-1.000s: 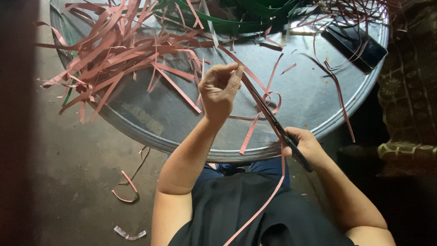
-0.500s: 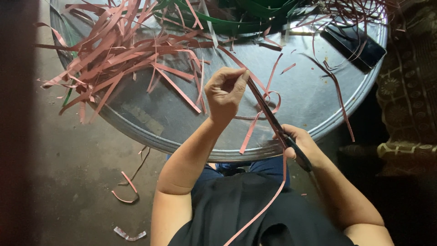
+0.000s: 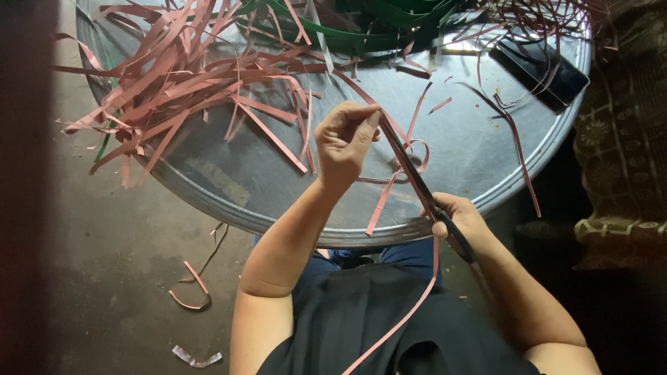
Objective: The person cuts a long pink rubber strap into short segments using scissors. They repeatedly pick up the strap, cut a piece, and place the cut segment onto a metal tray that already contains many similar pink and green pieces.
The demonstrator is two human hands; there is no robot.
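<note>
My left hand is closed around the upper end of a pink strip above a round metal tray. My right hand grips the handles of dark scissors, whose blades run up along the strip toward my left fingers. The strip's lower part hangs down over my lap. A heap of pink strips lies on the tray's far left.
Green strips are piled at the tray's far edge, darker red strips at far right beside a black phone. Cut pink scraps lie on the concrete floor at left. Patterned fabric is at right.
My right hand and the scissors have slid slightly down and right along the strip. My left hand has kept its hold with little movement.
</note>
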